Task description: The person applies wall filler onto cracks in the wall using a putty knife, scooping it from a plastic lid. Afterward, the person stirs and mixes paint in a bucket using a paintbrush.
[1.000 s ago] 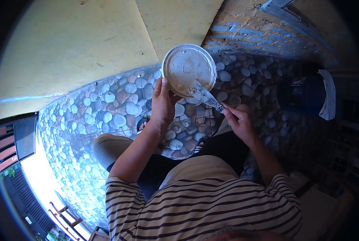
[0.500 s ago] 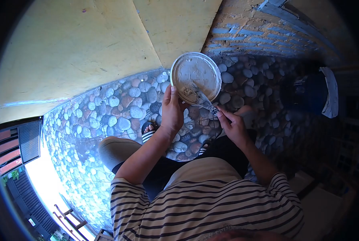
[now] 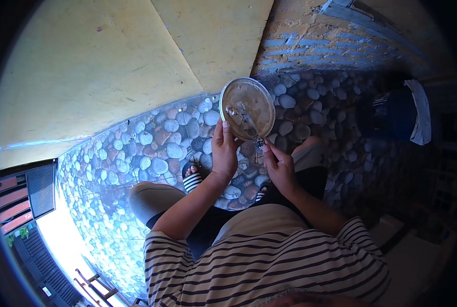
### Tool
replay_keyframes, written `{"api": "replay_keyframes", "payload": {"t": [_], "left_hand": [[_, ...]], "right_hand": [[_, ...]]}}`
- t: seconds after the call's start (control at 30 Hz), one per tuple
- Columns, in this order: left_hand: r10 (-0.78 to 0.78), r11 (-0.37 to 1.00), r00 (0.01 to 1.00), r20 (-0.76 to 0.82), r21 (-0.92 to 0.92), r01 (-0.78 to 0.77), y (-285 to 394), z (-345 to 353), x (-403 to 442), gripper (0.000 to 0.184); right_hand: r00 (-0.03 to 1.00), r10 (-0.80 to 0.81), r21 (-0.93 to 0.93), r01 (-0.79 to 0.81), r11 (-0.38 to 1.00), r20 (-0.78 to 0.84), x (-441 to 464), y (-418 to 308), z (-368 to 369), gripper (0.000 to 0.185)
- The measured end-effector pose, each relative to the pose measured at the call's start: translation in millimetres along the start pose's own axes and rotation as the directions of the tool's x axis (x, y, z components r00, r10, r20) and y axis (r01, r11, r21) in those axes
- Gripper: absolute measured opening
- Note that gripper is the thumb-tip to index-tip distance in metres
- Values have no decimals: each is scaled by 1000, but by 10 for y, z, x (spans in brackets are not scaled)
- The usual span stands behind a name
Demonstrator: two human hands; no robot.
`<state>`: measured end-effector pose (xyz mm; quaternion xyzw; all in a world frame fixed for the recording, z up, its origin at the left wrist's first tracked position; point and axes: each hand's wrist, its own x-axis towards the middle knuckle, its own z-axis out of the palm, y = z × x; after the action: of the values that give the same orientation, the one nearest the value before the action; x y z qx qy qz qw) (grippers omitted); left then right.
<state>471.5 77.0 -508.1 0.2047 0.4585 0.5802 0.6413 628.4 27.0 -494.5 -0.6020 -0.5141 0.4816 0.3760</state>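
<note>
My left hand (image 3: 224, 153) grips the lower left rim of a round, shallow lid (image 3: 262, 105), thumb on top and fingers underneath. The lid is tilted and coated inside with a pale, smeared paste. My right hand (image 3: 280, 166) is closed around the dark handle of a putty knife (image 3: 248, 121). Its blade lies over the lid's inner face, close to a small lump of paste (image 3: 232, 110) at the left. The fingers behind the lid are partly hidden.
A yellow panel wall (image 3: 111, 66) rises in front, with rough brickwork (image 3: 315, 48) on its right. Pebble-patterned floor (image 3: 159, 166) lies below. A dark blue bin (image 3: 389, 115) with a white cloth-like edge stands at right. My sandalled foot (image 3: 191, 176) is below the lid.
The lid has tilted further and dropped slightly. My right hand has moved left and a little down with the putty knife, bringing the blade nearer the lid's left side.
</note>
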Motion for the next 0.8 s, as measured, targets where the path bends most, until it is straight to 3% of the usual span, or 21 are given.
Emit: {"api": "replay_keyframes", "payload": {"t": [0.1, 0.17, 0.2, 0.27, 0.4, 0.8], "left_hand": [[32, 992, 999, 7, 118, -33, -3, 9, -21, 44], [51, 982, 998, 32, 182, -56, 8, 6, -44, 44], [58, 970, 997, 47, 233, -67, 12, 21, -44, 46], [62, 956, 996, 62, 284, -77, 14, 31, -59, 47], [101, 958, 993, 64, 263, -114, 77, 68, -67, 42], [70, 943, 991, 116, 316, -103, 80, 24, -75, 44]], "right_hand": [[998, 54, 94, -52, 994, -20, 34, 171, 86, 36], [992, 118, 305, -98, 947, -47, 72, 220, 136, 34], [992, 113, 307, -90, 948, -59, 102, 227, 99, 34], [965, 261, 484, -225, 846, -9, 170, 133, 20, 32], [967, 252, 403, -217, 889, -35, 275, 204, -127, 32], [973, 226, 520, -211, 827, 35, 314, 232, -352, 32]]}}
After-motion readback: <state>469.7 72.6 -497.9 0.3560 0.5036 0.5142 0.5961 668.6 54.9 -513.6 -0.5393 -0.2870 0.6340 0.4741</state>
